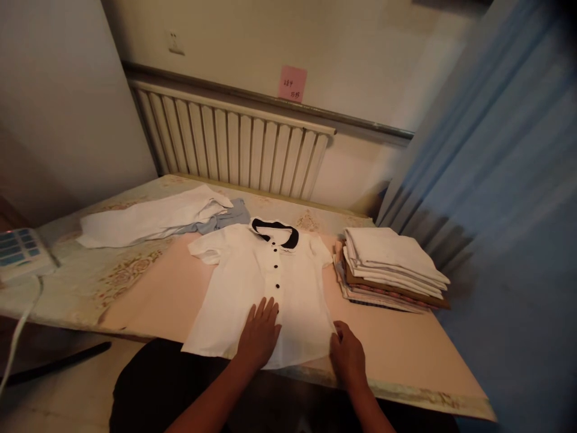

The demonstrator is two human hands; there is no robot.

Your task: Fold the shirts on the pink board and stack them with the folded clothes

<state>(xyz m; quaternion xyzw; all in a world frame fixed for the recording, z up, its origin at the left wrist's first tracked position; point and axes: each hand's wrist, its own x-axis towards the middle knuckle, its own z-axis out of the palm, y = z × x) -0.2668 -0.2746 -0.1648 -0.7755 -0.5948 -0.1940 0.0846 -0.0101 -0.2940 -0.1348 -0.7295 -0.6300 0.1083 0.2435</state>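
The left hand (260,334) lies flat, fingers spread, on the lower front of a white short-sleeved blouse (252,282), just left of its row of dark buttons. The right hand (347,356) rests at the blouse's lower right corner with fingers curled over the hem edge; whether it pinches the cloth cannot be told. The blouse is spread face up on a pink sheet covering the tabletop (396,355), its black collar (276,231) pointing to 12 o'clock, sleeves out to both sides. At about 2 o'clock from the hands, just beside the blouse, stands a stack of folded garments (390,267), white on top. At about 10 o'clock lies a loose heap of white and pale blue clothes (162,219). Far at 9 o'clock, on the tabletop's edge, sits a white device with blue buttons (20,249). Behind, at 12 o'clock, a white radiator (234,144) runs along the wall, a pink note (292,83) stuck above it.
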